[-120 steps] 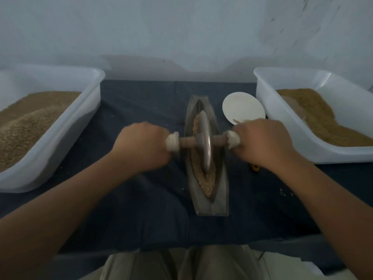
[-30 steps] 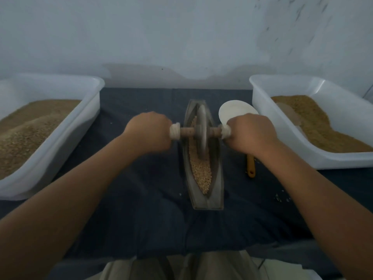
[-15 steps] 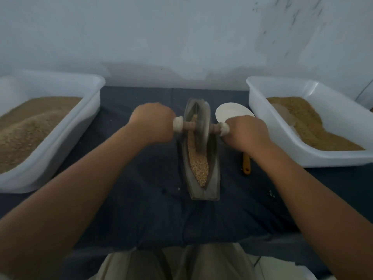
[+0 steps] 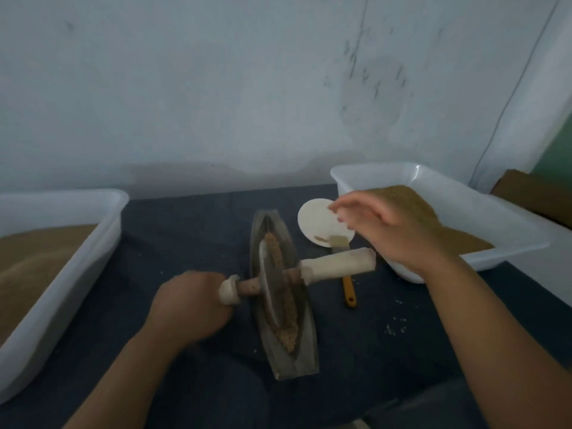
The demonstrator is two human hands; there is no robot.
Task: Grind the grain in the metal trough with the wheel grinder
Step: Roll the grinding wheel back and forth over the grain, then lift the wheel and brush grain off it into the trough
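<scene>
Left hand on the grinder, right hand hovering free.

I am gripping the left handle of the wheel grinder [image 4: 272, 289] with my left hand [image 4: 188, 308], fingers curled round it. My right hand [image 4: 393, 230] is hanging above the right handle [image 4: 337, 264], fingers relaxed and spread, touching nothing. The wheel is standing in the metal trough [image 4: 305, 351], axle slanting up to the right, with grain [image 4: 286, 332] lying along the channel. The trough is sitting mid-cloth [image 4: 185, 236], running from near edge toward far edge. A white dish [image 4: 315, 222] and an orange-handled tool [image 4: 349, 289] are lying just right of it. Grain-filled white tubs are sitting at the left edge [image 4: 93, 243] and right edge [image 4: 464, 205]. Loose grains [image 4: 394, 329] are dotting the cloth right of the trough.
</scene>
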